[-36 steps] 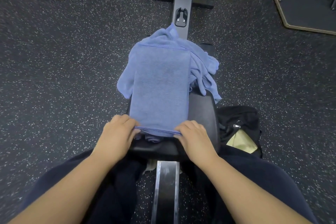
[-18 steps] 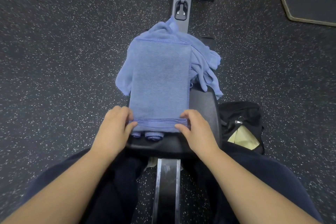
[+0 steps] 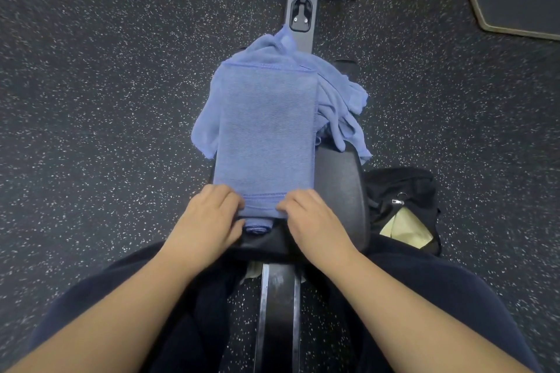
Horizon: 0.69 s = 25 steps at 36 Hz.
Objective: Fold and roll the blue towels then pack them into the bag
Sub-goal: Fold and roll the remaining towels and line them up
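folded blue towel (image 3: 265, 130), near end rolled under both hands' fingers (image 3: 233, 201)

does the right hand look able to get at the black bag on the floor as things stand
Probably yes. The bag sits open on the floor just beside the bench, on the right hand's side, with nothing between; but that hand is holding the folded towel.

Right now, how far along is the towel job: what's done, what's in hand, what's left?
Done: one blue terry towel lies folded into a long strip on the black padded bench. In hand: left hand and right hand grip its near end, with a first small roll turned over. Left: finish that roll, fold and roll the crumpled blue towels beyond, then pack everything into the black bag on the floor, where no towel shows.
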Motion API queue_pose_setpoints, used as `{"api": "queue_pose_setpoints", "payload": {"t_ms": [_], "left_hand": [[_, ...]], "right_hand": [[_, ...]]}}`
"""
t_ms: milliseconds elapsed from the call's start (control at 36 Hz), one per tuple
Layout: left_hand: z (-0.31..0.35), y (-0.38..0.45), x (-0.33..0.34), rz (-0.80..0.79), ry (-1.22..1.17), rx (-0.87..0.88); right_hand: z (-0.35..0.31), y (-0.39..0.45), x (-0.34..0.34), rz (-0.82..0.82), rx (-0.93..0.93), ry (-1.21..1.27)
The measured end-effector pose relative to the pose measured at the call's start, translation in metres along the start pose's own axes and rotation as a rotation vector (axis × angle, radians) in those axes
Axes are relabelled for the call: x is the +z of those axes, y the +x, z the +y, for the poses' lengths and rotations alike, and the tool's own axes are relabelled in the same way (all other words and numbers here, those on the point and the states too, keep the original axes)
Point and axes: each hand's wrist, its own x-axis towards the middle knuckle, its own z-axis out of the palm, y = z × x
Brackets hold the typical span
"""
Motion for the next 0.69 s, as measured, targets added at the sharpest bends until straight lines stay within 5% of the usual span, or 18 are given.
{"api": "queue_pose_setpoints", "payload": {"t_ms": [694], "left_hand": [[0.001, 0.010, -0.008, 0.069, 0.088, -0.044]], "right_hand": [[0.010, 0.007, 0.010, 0.094, 0.022, -0.122]]}}
